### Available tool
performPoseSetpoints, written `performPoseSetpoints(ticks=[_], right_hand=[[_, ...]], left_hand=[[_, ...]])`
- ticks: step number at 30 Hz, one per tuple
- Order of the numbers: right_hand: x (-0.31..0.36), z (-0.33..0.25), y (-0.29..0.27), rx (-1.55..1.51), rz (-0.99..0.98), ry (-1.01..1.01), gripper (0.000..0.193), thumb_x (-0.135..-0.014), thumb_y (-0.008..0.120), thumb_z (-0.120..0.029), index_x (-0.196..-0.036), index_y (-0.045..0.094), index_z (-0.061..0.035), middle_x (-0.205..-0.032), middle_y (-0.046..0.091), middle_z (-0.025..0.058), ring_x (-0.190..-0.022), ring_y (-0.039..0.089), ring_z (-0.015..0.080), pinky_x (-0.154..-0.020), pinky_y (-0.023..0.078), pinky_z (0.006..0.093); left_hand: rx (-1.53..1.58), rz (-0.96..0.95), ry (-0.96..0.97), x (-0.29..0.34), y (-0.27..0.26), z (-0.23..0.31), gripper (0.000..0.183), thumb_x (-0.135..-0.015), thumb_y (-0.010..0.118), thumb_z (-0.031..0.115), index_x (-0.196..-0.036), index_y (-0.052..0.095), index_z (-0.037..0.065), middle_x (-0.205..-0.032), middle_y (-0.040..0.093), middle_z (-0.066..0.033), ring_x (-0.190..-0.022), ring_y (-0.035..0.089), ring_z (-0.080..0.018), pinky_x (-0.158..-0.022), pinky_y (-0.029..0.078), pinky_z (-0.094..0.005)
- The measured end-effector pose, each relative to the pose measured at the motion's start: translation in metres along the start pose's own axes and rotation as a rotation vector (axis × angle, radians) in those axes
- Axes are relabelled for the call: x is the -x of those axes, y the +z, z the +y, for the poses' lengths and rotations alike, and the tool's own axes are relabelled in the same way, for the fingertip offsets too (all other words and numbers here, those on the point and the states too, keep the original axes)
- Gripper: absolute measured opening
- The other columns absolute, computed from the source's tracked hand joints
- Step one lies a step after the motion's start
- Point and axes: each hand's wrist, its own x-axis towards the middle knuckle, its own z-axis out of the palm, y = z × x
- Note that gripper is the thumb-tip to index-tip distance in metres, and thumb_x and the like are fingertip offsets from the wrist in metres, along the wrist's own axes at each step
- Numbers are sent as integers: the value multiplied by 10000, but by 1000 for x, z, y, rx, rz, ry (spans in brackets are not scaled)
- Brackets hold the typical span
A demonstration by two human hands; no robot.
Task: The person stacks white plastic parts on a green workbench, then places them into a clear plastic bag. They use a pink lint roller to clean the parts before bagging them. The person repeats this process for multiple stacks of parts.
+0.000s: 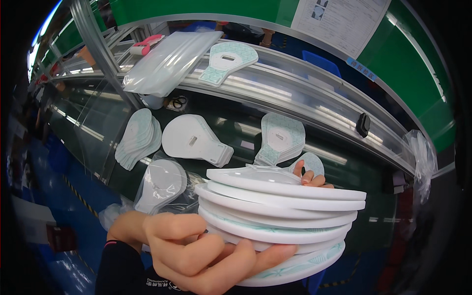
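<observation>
1. Head view, near: the left hand point(196, 255) grips a thick stack of white discs point(280, 216) from below and in front, its fingers curled under the lowest piece and the thumb pressed along the stack's side. The stack sits close under the camera, lifted clear of the surface point(231, 123).
2. Head view, far side of the stack: only the right hand's fingertips point(309, 177) show, hooked over the rear edge of the top disc, so that hand is clasping the stack from behind; the rest of it is hidden.
3. Head view, beyond: on the dark green surface lie a fanned pile of patterned pieces point(140, 137), a white bulb-shaped pile point(194, 140), a patterned pile point(280, 137) and a bagged piece point(162, 184). Clear bags point(169, 61) rest on the rail above.
4. Judgement: the step in hand looks like squaring the gathered stack between both hands; the next move calls for even pressure on both sides, since the upper discs sit offset and could slide.
</observation>
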Motion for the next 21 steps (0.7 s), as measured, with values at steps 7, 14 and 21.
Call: performPoseSetpoints(ticks=[7,14,21], right_hand=[[-4,4,16,-45,26,-12,269,-936,400,-310,-1003,446,-53,-932,532,162,-983,507,281,-1075,175,517],[-11,2,20,-74,25,13,271,-935,406,-312,-1006,450,-54,-938,535,160,-983,504,280,-1076,169,517],[-13,6,23,-151,14,24,252,-937,405,-291,-1009,450,-53,-955,536,160,-989,499,281,-1078,161,518]], left_hand=[[-565,386,227,18,24,-7,370,-833,448,584,-977,596,278,-825,334,100,-783,302,-43,-732,246,-230],[-555,449,345,64,8,4,426,-924,306,491,-1080,562,189,-1009,491,22,-978,414,-103,-866,301,-230],[-480,278,234,18,-13,7,486,-842,393,613,-1107,553,238,-1089,432,35,-1058,317,-76,-892,275,-258]])
